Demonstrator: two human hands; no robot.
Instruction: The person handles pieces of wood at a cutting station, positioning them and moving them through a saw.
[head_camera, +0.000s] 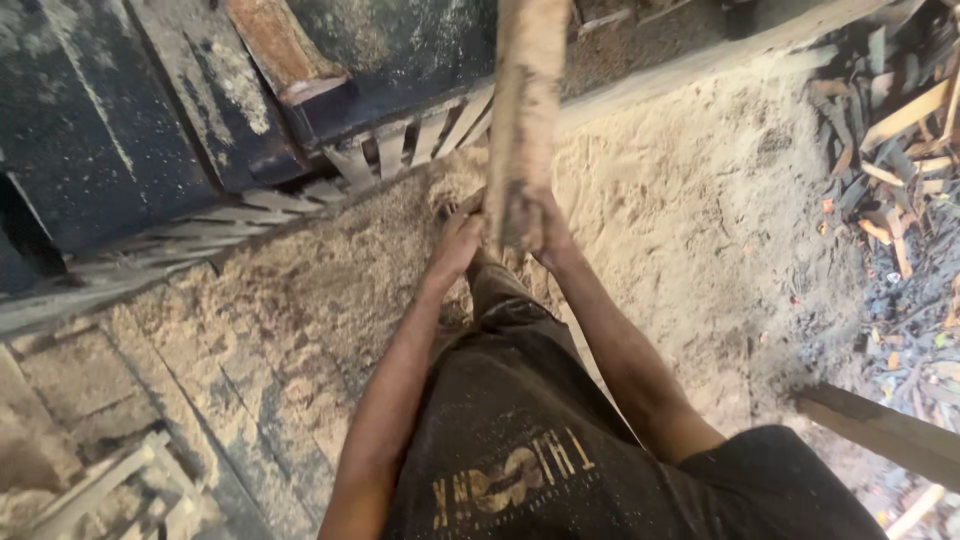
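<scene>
Head view, looking straight down. I've got both hands on the lower end of a long wooden plank (525, 110). The plank runs from my hands up and away toward the top of frame, long axis close to vertical in the picture, slight lean left at the bottom. The top end goes out of frame, so I can't tell its full length.

Left hand (458, 243) is on the plank's left edge, fingers wrapped around, grip clamped on the wood. Right hand (545, 228) is on the right edge at about the same height, also clamped. Both hands are level with each other, neither clearly nearer the end; the plank end sits between them, touching both palms.

Under and around the hands is a big pile of sawdust (690, 200), pale and loose. Upper left is a dark metal machine body (90, 120) with a slatted wooden grate (420, 140) along its lower edge, just beside the plank. Far right is a heap of wood offcuts (900, 150) on dark ground, well apart from the hands. Another board (880, 425) pokes in lower right.
</scene>
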